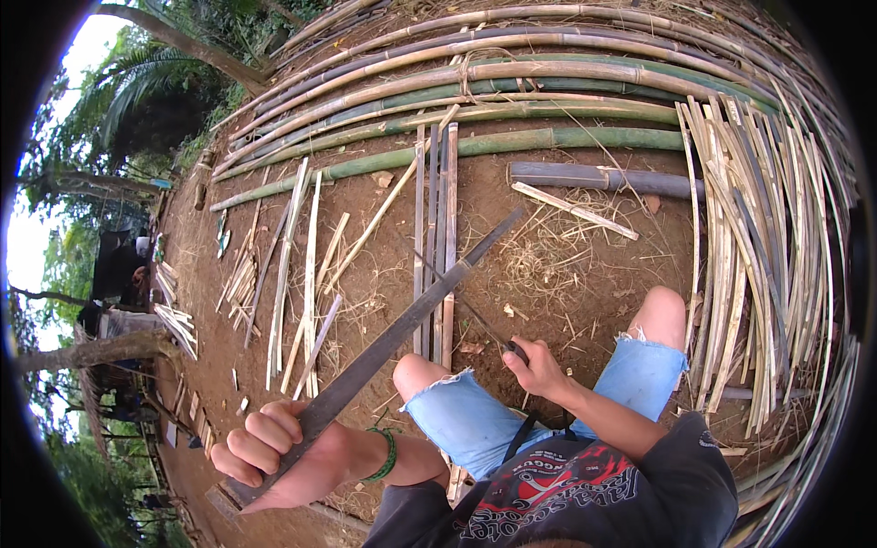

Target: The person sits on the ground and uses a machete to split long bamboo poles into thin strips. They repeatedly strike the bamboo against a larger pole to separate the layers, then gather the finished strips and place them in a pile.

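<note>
My left hand [292, 457], with a green braided band on its wrist, is closed around the lower end of a long dark bamboo slat [379, 361]. The slat slants up and to the right across the middle, its far end raised. In my right hand [539, 370], the fingers are wrapped round the dark handle of a thin-bladed knife [481, 321]. Its blade points up and left and crosses the slat near the slat's upper part. Whether the blade touches the slat I cannot tell.
Long bamboo poles [548, 68] lie across the far side. Split strips are piled in a bundle [744, 256] at the right. More slats [297, 274] lie at left, and dark strips [448, 228] lie ahead. Shavings [539, 251] litter the dirt near my bent knees.
</note>
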